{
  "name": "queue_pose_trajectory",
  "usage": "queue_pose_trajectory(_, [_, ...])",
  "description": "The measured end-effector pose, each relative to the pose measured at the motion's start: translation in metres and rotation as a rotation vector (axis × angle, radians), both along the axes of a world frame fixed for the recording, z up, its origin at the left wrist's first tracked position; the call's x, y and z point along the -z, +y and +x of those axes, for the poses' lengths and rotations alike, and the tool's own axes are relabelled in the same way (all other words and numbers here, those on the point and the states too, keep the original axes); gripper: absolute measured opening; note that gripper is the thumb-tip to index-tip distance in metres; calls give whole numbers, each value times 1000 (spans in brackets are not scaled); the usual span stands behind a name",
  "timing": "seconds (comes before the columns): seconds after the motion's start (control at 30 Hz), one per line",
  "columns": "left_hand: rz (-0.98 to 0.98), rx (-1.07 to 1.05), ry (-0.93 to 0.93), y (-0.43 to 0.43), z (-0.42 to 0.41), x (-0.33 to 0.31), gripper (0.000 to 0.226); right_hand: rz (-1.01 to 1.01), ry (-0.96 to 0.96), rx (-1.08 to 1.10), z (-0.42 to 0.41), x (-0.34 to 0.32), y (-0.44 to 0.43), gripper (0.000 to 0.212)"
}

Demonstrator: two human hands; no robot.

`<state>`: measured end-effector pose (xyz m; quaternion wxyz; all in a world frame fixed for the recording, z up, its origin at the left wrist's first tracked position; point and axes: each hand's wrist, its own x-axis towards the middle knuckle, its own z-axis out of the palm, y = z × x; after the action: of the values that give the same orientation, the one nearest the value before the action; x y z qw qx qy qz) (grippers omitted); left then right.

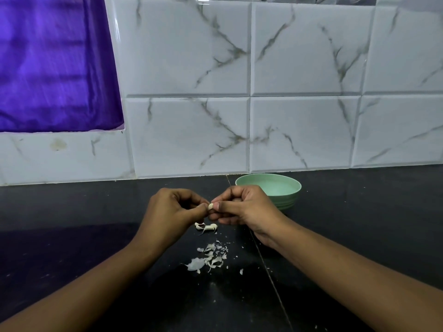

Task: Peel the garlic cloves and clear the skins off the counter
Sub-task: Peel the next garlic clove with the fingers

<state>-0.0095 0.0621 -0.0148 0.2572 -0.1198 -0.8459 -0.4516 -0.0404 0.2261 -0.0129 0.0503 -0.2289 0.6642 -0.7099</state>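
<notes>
A small white garlic clove is pinched between both hands above the black counter. My left hand holds it from the left with thumb and fingertips. My right hand grips it from the right, fingers curled. Just below the hands lie a few garlic cloves on the counter. Nearer to me is a scatter of thin white garlic skins.
A pale green bowl stands on the counter behind my right hand, close to the marble-patterned tiled wall. A purple cloth hangs at the upper left. A seam runs diagonally across the counter.
</notes>
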Motion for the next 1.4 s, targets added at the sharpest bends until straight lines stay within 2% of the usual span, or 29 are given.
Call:
queue_pose_trajectory(0.1, [39,7,-30,-1,0,0,9,-5,-3,-14,0,1,0,7])
queue_pose_trajectory(0.17, [47,6,-59,0,0,0,3,-11,-11,-29,-1,1,1,6])
queue_pose_trajectory(0.2, [65,4,-85,1,-1,0,8,-11,-15,-38,-2,1,1,6])
queue_pose_trajectory(0.3, [251,52,-260,2,-1,0,18,-19,-32,-69,-4,1,4,11])
queue_pose_trajectory(0.37, [398,119,-377,3,1,-2,17,-17,-26,-77,-7,1,6,13])
queue_pose_trajectory(0.43, [471,169,-420,3,1,-2,12,-15,-6,-74,-8,1,7,13])
queue_pose_trajectory(0.73, [564,192,-363,6,1,-2,2,-16,59,-79,-9,2,7,16])
queue_pose_trajectory(1.13, [588,219,-308,10,4,-3,12,-1,222,8,-7,0,5,12])
queue_pose_trajectory(1.4, [624,212,-315,11,2,-1,10,33,318,43,-8,0,3,17])
